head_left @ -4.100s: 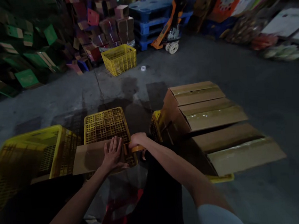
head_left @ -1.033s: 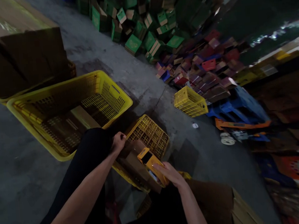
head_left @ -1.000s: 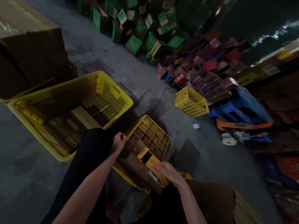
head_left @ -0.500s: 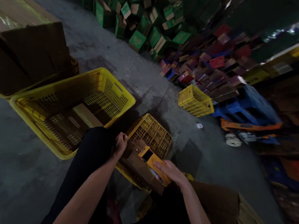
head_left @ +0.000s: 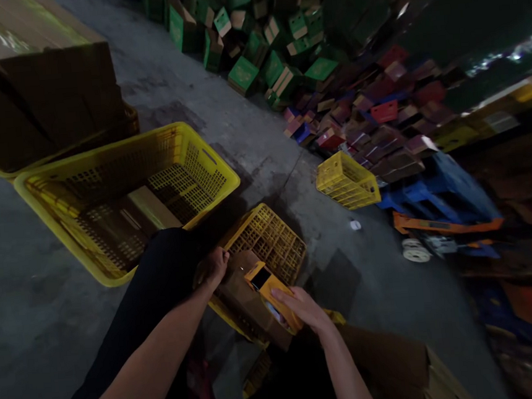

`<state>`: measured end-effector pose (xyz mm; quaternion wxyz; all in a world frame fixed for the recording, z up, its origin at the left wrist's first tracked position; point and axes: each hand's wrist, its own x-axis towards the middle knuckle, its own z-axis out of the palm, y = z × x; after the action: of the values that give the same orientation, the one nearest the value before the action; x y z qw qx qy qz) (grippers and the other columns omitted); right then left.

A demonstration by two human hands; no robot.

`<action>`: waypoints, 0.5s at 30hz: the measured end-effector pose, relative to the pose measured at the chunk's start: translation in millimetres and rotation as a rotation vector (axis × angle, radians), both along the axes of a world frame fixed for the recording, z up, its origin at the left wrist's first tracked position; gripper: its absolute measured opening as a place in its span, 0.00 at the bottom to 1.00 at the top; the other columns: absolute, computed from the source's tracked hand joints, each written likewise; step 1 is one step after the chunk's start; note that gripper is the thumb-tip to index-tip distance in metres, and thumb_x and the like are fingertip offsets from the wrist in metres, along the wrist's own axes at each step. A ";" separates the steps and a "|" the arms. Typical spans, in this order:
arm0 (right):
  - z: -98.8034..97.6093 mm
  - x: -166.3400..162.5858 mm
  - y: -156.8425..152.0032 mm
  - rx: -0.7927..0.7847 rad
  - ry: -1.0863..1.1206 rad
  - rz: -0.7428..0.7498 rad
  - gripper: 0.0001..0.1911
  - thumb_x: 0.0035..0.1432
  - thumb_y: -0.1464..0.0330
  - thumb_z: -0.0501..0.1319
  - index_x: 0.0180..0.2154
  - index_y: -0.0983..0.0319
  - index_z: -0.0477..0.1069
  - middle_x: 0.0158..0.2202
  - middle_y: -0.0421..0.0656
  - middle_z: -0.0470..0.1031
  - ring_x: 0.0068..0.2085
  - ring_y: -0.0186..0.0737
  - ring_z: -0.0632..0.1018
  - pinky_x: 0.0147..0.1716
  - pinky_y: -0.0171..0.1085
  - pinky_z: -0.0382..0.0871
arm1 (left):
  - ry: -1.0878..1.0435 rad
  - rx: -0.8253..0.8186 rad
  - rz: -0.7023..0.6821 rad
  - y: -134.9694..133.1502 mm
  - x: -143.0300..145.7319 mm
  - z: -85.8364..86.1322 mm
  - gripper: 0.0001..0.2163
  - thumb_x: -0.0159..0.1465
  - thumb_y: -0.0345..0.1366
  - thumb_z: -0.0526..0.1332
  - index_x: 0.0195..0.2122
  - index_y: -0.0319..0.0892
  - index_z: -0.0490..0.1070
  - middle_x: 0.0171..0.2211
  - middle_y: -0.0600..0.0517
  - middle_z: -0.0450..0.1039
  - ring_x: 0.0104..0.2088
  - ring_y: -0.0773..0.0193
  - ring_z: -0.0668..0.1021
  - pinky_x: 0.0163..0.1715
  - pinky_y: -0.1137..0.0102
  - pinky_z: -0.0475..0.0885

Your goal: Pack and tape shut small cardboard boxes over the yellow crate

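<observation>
My right hand grips a small yellow-orange box with a dark window near its upper end. The box is held over a brown cardboard box, which sits in a yellow crate between my legs. My left hand has its fingers curled closed at the left side of the cardboard; what they hold, if anything, is hidden. Beside it, a large yellow basket stands on the floor with a flat cardboard piece inside.
A small yellow crate stands ahead on the concrete floor. Green cartons and red and purple cartons lie heaped behind. A blue and orange pallet jack is at right. Large cardboard boxes are stacked at left.
My left hand has moved slightly down and toward the cardboard, fingers still curled. The yellow-orange box stays in my right hand at nearly the same place.
</observation>
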<state>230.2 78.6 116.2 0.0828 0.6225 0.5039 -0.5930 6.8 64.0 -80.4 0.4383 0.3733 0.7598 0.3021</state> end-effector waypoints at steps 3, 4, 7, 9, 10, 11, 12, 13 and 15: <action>2.4 -2.5 1.2 0.024 -0.044 0.012 0.23 0.56 0.46 0.64 0.33 0.61 0.75 0.23 0.39 0.78 0.22 0.36 0.76 0.22 0.32 0.71 | -0.030 -0.030 -0.040 -1.1 2.5 -7.5 0.07 0.72 0.36 0.59 0.45 0.39 0.73 0.43 0.48 0.77 0.45 0.60 0.79 0.48 0.62 0.74; 3.3 -3.2 1.7 0.029 -0.050 0.021 0.23 0.56 0.46 0.64 0.33 0.61 0.75 0.23 0.40 0.78 0.23 0.36 0.76 0.22 0.32 0.70 | -0.041 -0.038 -0.054 -1.3 2.8 -9.1 0.10 0.72 0.38 0.60 0.48 0.39 0.73 0.46 0.47 0.76 0.45 0.59 0.79 0.48 0.60 0.75; 4.2 -3.9 2.5 0.020 -0.033 0.029 0.25 0.55 0.46 0.64 0.33 0.62 0.74 0.23 0.40 0.78 0.23 0.37 0.76 0.22 0.32 0.70 | -0.074 -0.045 -0.094 -1.3 2.9 -11.6 0.15 0.70 0.42 0.63 0.54 0.40 0.71 0.52 0.46 0.74 0.47 0.57 0.79 0.47 0.57 0.77; 3.4 -3.2 2.4 0.008 -0.021 0.019 0.26 0.54 0.45 0.64 0.34 0.63 0.74 0.23 0.41 0.78 0.22 0.37 0.76 0.22 0.33 0.70 | -0.088 -0.037 -0.117 -1.0 2.9 -11.7 0.15 0.71 0.42 0.62 0.55 0.40 0.71 0.53 0.46 0.73 0.48 0.57 0.79 0.47 0.57 0.77; 2.9 -2.8 2.2 0.006 -0.022 0.013 0.26 0.54 0.45 0.64 0.34 0.63 0.74 0.23 0.40 0.78 0.22 0.37 0.76 0.22 0.33 0.70 | -0.092 -0.032 -0.125 -0.8 3.0 -11.5 0.15 0.71 0.42 0.62 0.54 0.41 0.71 0.53 0.46 0.73 0.48 0.57 0.79 0.48 0.57 0.77; 2.5 -2.4 2.1 0.008 -0.027 0.008 0.26 0.54 0.45 0.64 0.34 0.62 0.74 0.23 0.40 0.77 0.22 0.37 0.76 0.22 0.33 0.70 | -0.093 -0.025 -0.132 -0.8 3.1 -11.0 0.15 0.71 0.42 0.62 0.54 0.41 0.72 0.52 0.46 0.73 0.48 0.57 0.79 0.48 0.57 0.77; 2.4 -2.1 1.9 0.012 -0.033 0.008 0.26 0.54 0.45 0.64 0.34 0.62 0.74 0.23 0.40 0.77 0.22 0.37 0.76 0.22 0.33 0.71 | -0.093 -0.019 -0.137 -1.0 3.1 -10.4 0.14 0.71 0.42 0.62 0.53 0.40 0.72 0.51 0.46 0.74 0.47 0.58 0.79 0.48 0.57 0.77; 2.6 -1.9 1.8 0.018 -0.036 0.013 0.25 0.54 0.45 0.64 0.34 0.62 0.75 0.23 0.40 0.77 0.22 0.37 0.77 0.22 0.33 0.71 | -0.091 -0.012 -0.140 -1.5 3.1 -9.5 0.12 0.71 0.41 0.61 0.51 0.39 0.73 0.50 0.47 0.75 0.47 0.58 0.79 0.48 0.58 0.76; 3.9 -2.2 1.7 0.033 -0.036 0.029 0.25 0.54 0.45 0.64 0.32 0.62 0.75 0.23 0.40 0.78 0.23 0.36 0.77 0.22 0.32 0.70 | -0.084 0.004 -0.142 -3.6 2.4 -7.5 0.09 0.72 0.38 0.60 0.46 0.38 0.74 0.46 0.46 0.76 0.47 0.57 0.78 0.50 0.60 0.73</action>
<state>227.9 80.3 120.1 0.0901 0.6269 0.5209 -0.5723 9.2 60.5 -87.8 0.4896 0.4139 0.7117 0.2873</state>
